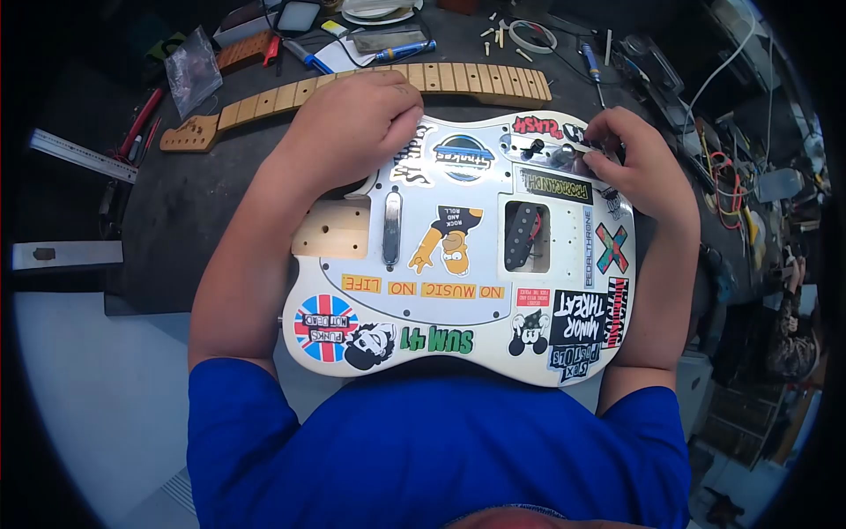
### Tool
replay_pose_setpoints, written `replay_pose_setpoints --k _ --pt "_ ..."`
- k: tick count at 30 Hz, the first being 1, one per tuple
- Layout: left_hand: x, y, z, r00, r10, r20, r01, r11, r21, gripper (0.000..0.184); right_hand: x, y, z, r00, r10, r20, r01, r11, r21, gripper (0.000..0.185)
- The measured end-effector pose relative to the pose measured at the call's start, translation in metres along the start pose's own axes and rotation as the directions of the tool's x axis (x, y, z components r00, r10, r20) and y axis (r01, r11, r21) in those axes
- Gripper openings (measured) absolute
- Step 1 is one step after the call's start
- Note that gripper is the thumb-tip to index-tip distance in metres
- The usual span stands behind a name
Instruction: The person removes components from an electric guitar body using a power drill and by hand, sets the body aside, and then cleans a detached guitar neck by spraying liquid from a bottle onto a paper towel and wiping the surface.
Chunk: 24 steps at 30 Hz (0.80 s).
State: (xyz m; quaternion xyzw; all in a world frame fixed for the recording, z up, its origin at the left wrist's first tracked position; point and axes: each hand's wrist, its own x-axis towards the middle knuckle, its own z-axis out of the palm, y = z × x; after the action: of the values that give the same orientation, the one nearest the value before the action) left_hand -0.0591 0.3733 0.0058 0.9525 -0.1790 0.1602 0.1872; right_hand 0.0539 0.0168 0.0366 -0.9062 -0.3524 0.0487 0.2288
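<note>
A white electric guitar body [414, 339] covered in stickers lies tilted across my lap against the bench edge. My left hand [366, 119] is closed over its upper edge, fingers curled beside the pale pickguard [370, 295]. My right hand [639, 163] closes its thumb and fingers at the right end of the chrome control plate [538, 152]; the exact grip is partly hidden. The plate carries a dark switch tip [532, 148] and a knob. A chrome neck pickup [392, 229] is in the pickguard, and a black bridge pickup [523, 236] sits loosely in its cavity.
A detached maple guitar neck [264, 106] lies behind the body. Further back are a plastic bag [191, 72], a blue screwdriver [590, 60], another blue tool [405, 51], small pale screws or pegs and a coil of wire [532, 37]. Tangled cables [727, 181] lie at right.
</note>
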Motion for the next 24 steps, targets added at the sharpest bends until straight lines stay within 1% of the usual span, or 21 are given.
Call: replay_pose_setpoints --k 2,4,5,6,7,8,9,10,11,12,14,15,16,17,18,19,20,22,23,24 --pt "0.0 0.0 -0.001 1.0 -0.002 0.0 0.002 1.0 0.002 0.02 -0.001 -0.002 0.001 1.0 0.007 -0.007 -0.008 1.0 -0.014 0.025" --pt "0.001 -0.004 -0.002 0.988 -0.042 -0.148 0.009 0.977 -0.214 0.02 0.0 -0.004 0.003 0.999 0.0 -0.036 -0.001 1.0 -0.015 0.025" --pt "0.002 -0.007 -0.006 0.972 -0.073 -0.221 0.0 0.951 -0.311 0.02 0.001 -0.006 0.003 1.0 0.015 -0.023 -0.016 1.0 -0.021 0.026" --pt "0.001 -0.013 -0.013 0.955 -0.179 -0.236 0.055 0.891 -0.451 0.02 0.0 -0.007 0.003 0.999 0.03 -0.016 -0.03 0.999 -0.023 0.027" --pt "-0.001 -0.021 -0.024 0.931 -0.278 -0.235 0.095 0.809 -0.58 0.021 -0.001 -0.008 0.003 0.999 0.047 -0.014 -0.048 0.999 -0.022 0.027" --pt "-0.004 -0.025 -0.036 0.903 -0.372 -0.216 0.124 0.707 -0.696 0.021 -0.002 -0.009 0.003 0.999 0.028 -0.018 -0.028 1.0 -0.011 0.028" --pt "-0.008 -0.018 -0.055 0.864 -0.414 -0.287 0.111 0.713 -0.692 0.02 -0.003 -0.01 0.004 1.0 0.011 -0.025 -0.011 1.0 0.003 0.028" --pt "-0.014 -0.018 -0.069 0.766 -0.563 -0.309 0.135 0.611 -0.78 0.023 -0.003 -0.01 0.003 0.999 -0.006 -0.039 0.006 1.0 0.013 0.028" --pt "-0.032 -0.016 -0.087 0.779 -0.532 -0.332 0.03 0.561 -0.827 0.024 -0.002 -0.007 0.003 1.0 0.012 -0.024 -0.012 1.0 -0.003 0.031" --pt "-0.051 -0.005 -0.097 0.743 -0.583 -0.327 0.013 0.502 -0.865 0.024 -0.001 -0.006 0.003 0.999 0.011 -0.042 -0.011 1.0 0.01 0.032" --pt "-0.105 0.015 -0.115 0.699 -0.686 -0.203 0.189 0.45 -0.873 0.028 -0.002 -0.005 0.005 0.998 0.017 -0.059 -0.015 0.999 0.033 0.033" --pt "-0.133 0.023 -0.116 0.659 -0.739 -0.138 0.285 0.415 -0.864 0.03 -0.002 -0.003 0.005 0.998 0.008 -0.057 -0.007 1.0 0.021 0.036" --pt "-0.159 0.034 -0.116 0.61 -0.791 -0.048 0.403 0.361 -0.841 0.031 0.0 -0.004 0.004 0.998 0.038 -0.053 -0.037 0.999 0.027 0.037" --pt "-0.18 0.047 -0.113 0.544 -0.838 0.042 0.516 0.294 -0.804 0.032 0.001 -0.005 0.004 0.997 0.069 -0.045 -0.068 0.997 0.034 0.037" --pt "-0.197 0.063 -0.108 0.478 -0.866 0.147 0.597 0.197 -0.778 0.033 0.0 -0.006 0.006 0.994 0.103 -0.023 -0.102 0.994 0.044 0.038" --pt "-0.214 0.078 -0.103 0.394 -0.884 0.251 0.671 0.09 -0.736 0.034 0.001 -0.004 0.007 0.996 0.077 -0.035 -0.076 0.997 0.022 0.041" --pt "-0.229 0.091 -0.097 0.381 -0.865 0.326 0.677 0.021 -0.735 0.038 0.001 -0.007 0.007 0.994 0.109 -0.013 -0.108 0.993 0.053 0.042" --pt "-0.234 0.116 -0.079 0.43 -0.786 0.445 0.603 -0.118 -0.789 0.045 0.002 -0.015 0.003 0.985 0.168 0.028 -0.17 0.98 0.106 0.044" --pt "-0.226 0.127 -0.07 0.431 -0.784 0.447 0.56 -0.156 -0.814 0.045 0.003 -0.011 0.007 0.986 0.166 0.031 -0.169 0.981 0.093 0.051" --pt "-0.214 0.136 -0.06 0.438 -0.779 0.448 0.515 -0.191 -0.836 0.046 0.005 -0.008 0.01 0.986 0.159 0.043 -0.163 0.982 0.099 0.053"
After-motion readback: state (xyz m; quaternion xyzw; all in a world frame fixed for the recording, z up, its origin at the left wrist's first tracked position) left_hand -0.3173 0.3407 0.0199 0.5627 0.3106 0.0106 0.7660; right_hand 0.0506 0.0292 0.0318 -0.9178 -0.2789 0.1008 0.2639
